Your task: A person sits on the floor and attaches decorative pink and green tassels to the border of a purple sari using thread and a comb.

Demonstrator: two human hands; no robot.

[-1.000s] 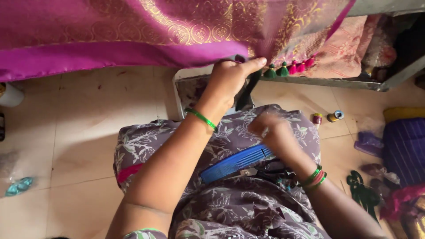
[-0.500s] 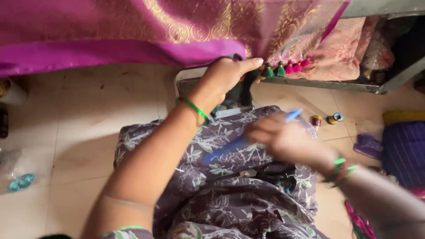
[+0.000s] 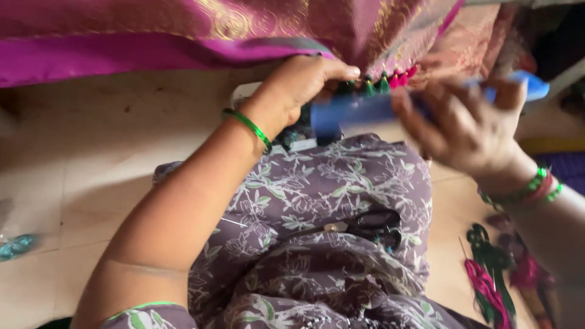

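Left hand [image 3: 304, 85] pinching the edge of a magenta and gold woven fabric [image 3: 183, 30] beside small green and pink tassels [image 3: 390, 80], right hand [image 3: 469, 128] gripping a flat blue plastic comb [image 3: 378, 109], black-handled scissors [image 3: 365, 224] lying on the lap.

Scissors [image 3: 365, 224] sit on the lap, comb [image 3: 372, 109] is held up in front of the hanging fabric [image 3: 152, 30], thread bundles [image 3: 487, 280] on the floor [image 3: 79, 183] to the right.

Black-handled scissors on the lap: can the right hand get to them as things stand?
Probably not right away: the right hand grips a blue flat tool. The black-handled scissors lie uncovered on the patterned fabric below it.
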